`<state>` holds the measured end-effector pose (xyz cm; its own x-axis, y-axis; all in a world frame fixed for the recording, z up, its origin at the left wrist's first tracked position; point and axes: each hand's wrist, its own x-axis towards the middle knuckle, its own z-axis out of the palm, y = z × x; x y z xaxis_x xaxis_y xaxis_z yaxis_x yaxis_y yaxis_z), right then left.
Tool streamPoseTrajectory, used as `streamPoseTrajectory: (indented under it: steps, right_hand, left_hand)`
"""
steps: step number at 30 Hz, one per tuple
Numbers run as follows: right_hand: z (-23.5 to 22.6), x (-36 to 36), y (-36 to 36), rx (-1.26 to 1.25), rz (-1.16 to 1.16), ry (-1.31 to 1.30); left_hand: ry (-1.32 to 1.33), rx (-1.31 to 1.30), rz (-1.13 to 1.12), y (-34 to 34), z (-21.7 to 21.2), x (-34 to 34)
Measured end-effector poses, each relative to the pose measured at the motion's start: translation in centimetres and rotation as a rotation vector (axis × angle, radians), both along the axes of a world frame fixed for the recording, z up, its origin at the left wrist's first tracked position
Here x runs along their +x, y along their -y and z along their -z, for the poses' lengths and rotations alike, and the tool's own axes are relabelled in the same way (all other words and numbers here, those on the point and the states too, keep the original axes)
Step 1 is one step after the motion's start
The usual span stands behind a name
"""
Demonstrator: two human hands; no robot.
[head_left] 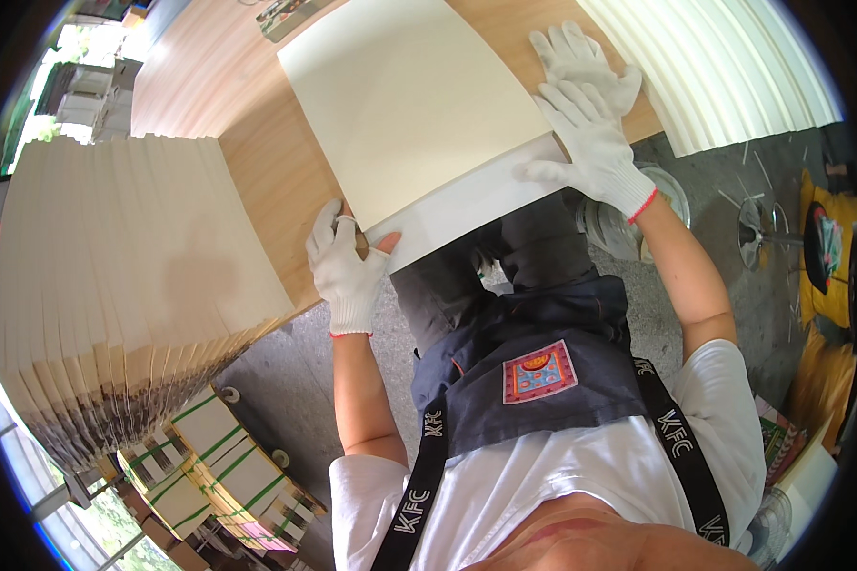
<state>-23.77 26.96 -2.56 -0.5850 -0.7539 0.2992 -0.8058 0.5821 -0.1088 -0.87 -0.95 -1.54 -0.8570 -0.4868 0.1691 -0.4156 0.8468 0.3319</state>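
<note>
A tall stack of cream sheets stands on the wooden table, well off to the left of the gloved left hand, whose fingers pinch the near corner of a large cream sheet and the white sheet under it. Further right, the gloved right hand lies flat with fingers spread on the sheet's right edge, and another fanned stack sits beyond those fingertips.
</note>
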Motion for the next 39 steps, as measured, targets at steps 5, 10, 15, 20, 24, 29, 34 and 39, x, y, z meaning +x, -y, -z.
streamPoseTrajectory:
  steps: [5, 10, 15, 20, 24, 29, 34, 39]
  right_hand:
    - [-0.57, 0.33, 0.32, 0.058, 0.049, 0.028]
    - [-0.04, 0.16, 0.22, 0.056, 0.054, 0.01]
    - [-0.42, 0.36, 0.42, 0.058, 0.044, 0.002]
    - [-0.37, 0.27, 0.3, 0.058, 0.035, 0.02]
    - [-0.44, 0.31, 0.37, 0.054, 0.029, -0.012]
    - [-0.02, 0.06, 0.2, 0.063, 0.035, -0.006]
    - [-0.27, 0.11, 0.24, 0.087, 0.053, 0.031]
    - [-0.45, 0.2, 0.28, 0.103, 0.066, 0.039]
  left_hand:
    - [0.003, -0.062, 0.041, 0.48, 0.22, 0.13]
    - [0.0, -0.048, 0.024, 0.56, 0.33, 0.22]
    - [0.022, -0.038, 0.01, 0.52, 0.24, 0.23]
    - [0.081, -0.045, -0.002, 0.41, -0.27, 0.03]
    - [0.069, -0.071, 0.021, 0.88, -0.14, 0.08]
    - [0.077, -0.044, 0.001, 0.62, -0.43, -0.14]
    - [0.107, -0.046, -0.002, 0.59, -0.62, -0.21]
    - [0.097, -0.07, 0.006, 0.69, -0.38, -0.14]
